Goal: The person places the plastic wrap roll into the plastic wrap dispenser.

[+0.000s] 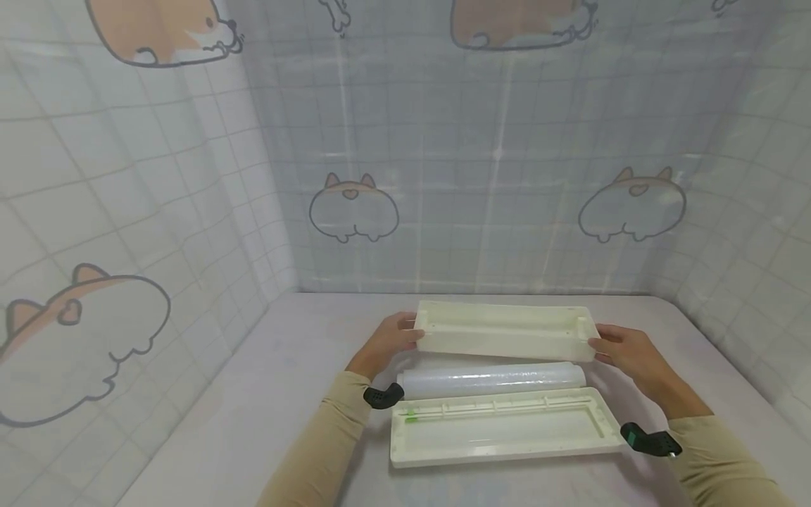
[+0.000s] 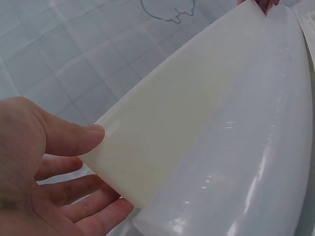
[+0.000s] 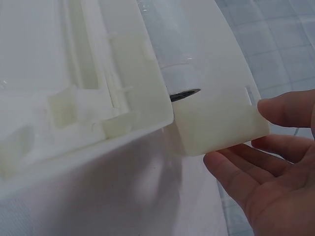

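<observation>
A long cream plastic box [image 1: 507, 329], its hollow side showing in the head view, is held between both hands at the back of the table. My left hand [image 1: 391, 338] grips its left end, thumb on the front wall and fingers at the end. At the opposite end, my right hand [image 1: 624, 348] holds it with thumb and fingers. In front of the box lies a roll of cling film [image 1: 491, 381]. Nearest me is a cream dispenser lid [image 1: 507, 451] with its inside up, a rail along its far side and a small green piece [image 1: 411, 416] at the left.
All of this is on a pale table [image 1: 266, 422]. Patterned curtains [image 1: 443, 141] with cartoon dogs enclose the back and both sides. Black wrist-camera mounts [image 1: 650, 440] stick out from the sleeves close to the lid's ends.
</observation>
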Action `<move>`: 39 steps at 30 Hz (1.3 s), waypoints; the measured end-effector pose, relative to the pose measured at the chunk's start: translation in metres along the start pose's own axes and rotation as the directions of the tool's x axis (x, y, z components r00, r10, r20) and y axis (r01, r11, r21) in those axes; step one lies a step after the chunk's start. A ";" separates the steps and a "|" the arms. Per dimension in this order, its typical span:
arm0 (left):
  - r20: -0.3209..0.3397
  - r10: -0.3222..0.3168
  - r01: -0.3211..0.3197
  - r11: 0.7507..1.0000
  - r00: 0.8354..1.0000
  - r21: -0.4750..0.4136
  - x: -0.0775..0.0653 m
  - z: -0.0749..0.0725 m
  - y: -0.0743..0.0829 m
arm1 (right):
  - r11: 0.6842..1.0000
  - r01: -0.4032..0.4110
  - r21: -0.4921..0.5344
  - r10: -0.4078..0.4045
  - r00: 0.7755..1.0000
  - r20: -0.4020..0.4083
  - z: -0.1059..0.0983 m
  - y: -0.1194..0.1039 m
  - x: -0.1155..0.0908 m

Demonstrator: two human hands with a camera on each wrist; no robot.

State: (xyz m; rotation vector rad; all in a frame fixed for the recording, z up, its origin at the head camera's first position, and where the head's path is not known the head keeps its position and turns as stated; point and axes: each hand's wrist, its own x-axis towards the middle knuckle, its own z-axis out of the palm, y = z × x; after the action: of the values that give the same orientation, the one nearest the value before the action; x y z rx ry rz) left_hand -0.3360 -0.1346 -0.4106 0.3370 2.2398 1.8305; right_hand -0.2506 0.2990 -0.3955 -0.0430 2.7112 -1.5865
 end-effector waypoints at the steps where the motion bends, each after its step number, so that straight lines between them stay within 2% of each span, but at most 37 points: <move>1: -0.001 0.000 0.000 1.000 1.000 0.003 0.000 0.000 -0.001 | 1.000 0.000 -0.002 0.000 1.000 0.006 0.000 0.000 0.000; 12: -0.039 -0.028 0.029 1.000 0.999 0.010 0.005 -0.004 -0.011 | 0.999 -0.017 -0.044 0.020 0.998 0.064 0.003 0.001 0.005; 21: -0.036 -0.031 0.031 0.999 0.999 0.017 0.006 -0.002 -0.006 | 0.997 -0.041 -0.061 0.045 0.996 0.075 0.000 0.005 0.009; 30: -0.069 -0.030 0.034 0.998 0.997 0.049 0.007 0.001 -0.006 | 0.998 -0.042 -0.045 0.045 0.996 0.082 0.000 0.008 0.007; 36: -0.112 -0.020 0.022 1.000 0.993 0.015 -0.002 -0.003 -0.007 | 0.998 -0.029 -0.055 0.033 0.997 0.075 -0.002 0.012 -0.004; 39: -0.132 0.001 0.006 0.998 0.991 0.056 -0.012 -0.007 -0.006 | 0.998 -0.060 -0.035 0.062 0.995 0.073 -0.002 0.014 -0.010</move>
State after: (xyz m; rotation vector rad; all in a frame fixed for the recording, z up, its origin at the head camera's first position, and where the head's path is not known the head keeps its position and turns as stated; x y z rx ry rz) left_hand -0.3270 -0.1457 -0.4153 0.2285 2.3814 1.8421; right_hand -0.2412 0.3079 -0.4072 -0.0183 2.6557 -1.4943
